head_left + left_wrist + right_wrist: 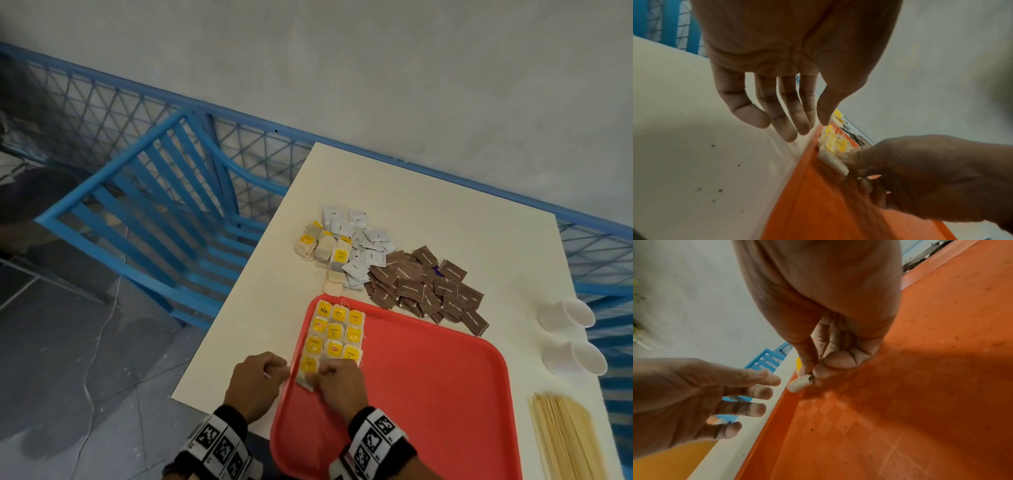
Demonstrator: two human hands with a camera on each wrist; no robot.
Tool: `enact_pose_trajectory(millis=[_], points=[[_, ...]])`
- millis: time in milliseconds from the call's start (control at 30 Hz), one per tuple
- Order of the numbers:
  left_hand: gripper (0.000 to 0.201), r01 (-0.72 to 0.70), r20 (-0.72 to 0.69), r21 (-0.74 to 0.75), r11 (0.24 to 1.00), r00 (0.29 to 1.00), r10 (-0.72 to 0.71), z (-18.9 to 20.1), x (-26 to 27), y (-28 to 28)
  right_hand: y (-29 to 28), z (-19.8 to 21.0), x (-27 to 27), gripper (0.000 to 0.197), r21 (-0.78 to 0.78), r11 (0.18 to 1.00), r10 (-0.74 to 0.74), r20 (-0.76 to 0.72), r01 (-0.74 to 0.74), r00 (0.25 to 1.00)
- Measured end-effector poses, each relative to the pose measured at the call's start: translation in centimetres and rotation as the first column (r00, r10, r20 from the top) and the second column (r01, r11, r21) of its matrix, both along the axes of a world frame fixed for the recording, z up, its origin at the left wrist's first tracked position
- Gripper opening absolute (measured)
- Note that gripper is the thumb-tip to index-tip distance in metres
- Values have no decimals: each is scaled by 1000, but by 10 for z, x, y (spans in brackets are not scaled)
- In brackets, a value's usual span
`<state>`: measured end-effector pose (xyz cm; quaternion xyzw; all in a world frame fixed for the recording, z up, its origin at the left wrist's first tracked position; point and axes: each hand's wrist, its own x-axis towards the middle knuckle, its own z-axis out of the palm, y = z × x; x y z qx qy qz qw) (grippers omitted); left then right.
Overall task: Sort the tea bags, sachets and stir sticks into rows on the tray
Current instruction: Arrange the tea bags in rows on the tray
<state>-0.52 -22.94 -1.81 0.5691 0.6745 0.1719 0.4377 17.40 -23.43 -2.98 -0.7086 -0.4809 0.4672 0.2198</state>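
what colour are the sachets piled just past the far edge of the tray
Brown sachets with pale lettering, beside a white sachets pile; clearest in the head view.

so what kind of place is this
Probably a café or canteen drinks station. A white table holds a red serving tray, heaps of tea bags and sachets, paper cups and stir sticks, beside a blue chair.

I saw a matt red plastic tray (428,394) with diamond texture, paper sachets (424,284), and pale wooden stir sticks (561,442).
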Motion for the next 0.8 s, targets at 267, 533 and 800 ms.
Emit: enact_pose_trajectory(millis=[267, 533, 800], points=[[12, 136, -71, 73, 988, 989, -131, -4, 7, -2, 9, -5, -8, 50, -83, 996, -31, 111, 40, 993], [30, 323, -244, -68, 944, 912, -330, 8, 16, -6, 18, 16, -2, 46, -65, 997, 53, 207, -40, 977], [33, 419, -302, -97, 903, 852, -427, 12, 20, -8, 14, 46, 39, 28, 1, 999, 37, 93, -37, 995]])
